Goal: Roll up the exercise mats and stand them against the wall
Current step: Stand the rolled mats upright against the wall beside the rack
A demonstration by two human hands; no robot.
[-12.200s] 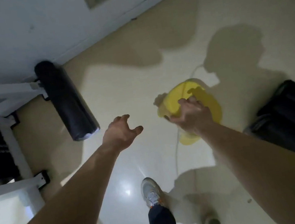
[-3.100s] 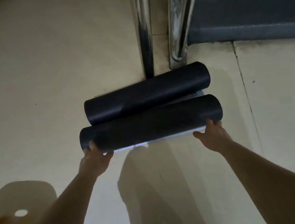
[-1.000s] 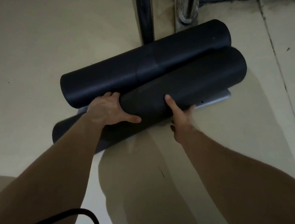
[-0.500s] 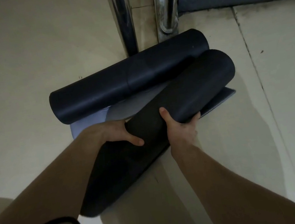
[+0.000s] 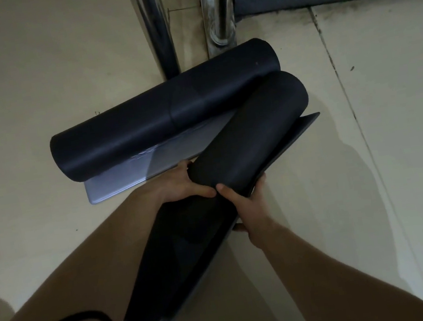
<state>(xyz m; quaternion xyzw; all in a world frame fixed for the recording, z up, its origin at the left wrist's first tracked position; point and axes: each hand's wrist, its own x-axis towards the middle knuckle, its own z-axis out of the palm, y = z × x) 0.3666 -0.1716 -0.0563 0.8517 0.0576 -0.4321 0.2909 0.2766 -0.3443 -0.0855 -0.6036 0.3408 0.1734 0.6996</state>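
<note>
Both grips are clamped round the near mat [image 5: 250,133], the left hand [image 5: 178,184] and the right hand [image 5: 246,204] with thumbs on top. It slants across the floor [image 5: 30,77], its far end touching the far mat [image 5: 146,131], which lies by the steel posts [image 5: 159,31], loose end flat.

left arm: bare, extended forward from lower left | left hand [image 5: 181,185]: grips rolled mat [image 5: 250,138], thumb laid across it | right arm: bare, extended from lower right | right hand [image 5: 245,206]: grips same roll (thumb on top, fingers curled beneath) | thumbs: just beside each other
</note>
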